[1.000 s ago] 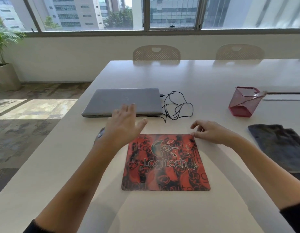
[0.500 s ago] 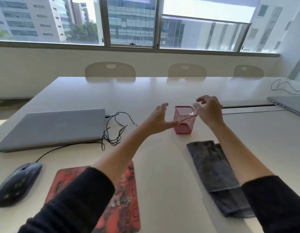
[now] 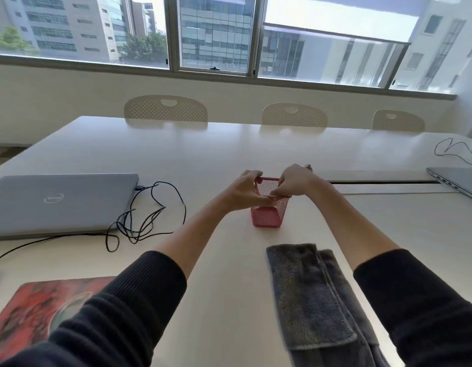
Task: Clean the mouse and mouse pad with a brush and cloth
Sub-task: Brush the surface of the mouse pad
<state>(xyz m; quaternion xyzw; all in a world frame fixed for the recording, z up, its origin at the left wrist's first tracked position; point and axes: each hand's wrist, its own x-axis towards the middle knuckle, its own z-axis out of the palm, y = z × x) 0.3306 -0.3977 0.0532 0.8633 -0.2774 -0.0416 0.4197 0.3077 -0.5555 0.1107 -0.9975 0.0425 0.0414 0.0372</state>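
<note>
Gripping the red wire-mesh pen cup from both sides up near its rim: left hand curled around the left wall with thumb across the front, right hand with fingers bent down over the right edge of the rim, pinching there. Can't tell if anything is caught in that pinch, too small and blurry. Standing upright on the long cream table, the cup, narrower at the base, open mouth facing up.

Lying just nearer the camera and a bit right, a folded dark grey microfibre cloth, long axis running from the cup toward the bottom edge. Down in the lower left corner, a red and black printed mouse pad, flat, partly hidden under the left sleeve. Sitting well left of the cup, a closed silver Dell laptop with a tangled black cable beside it.
</note>
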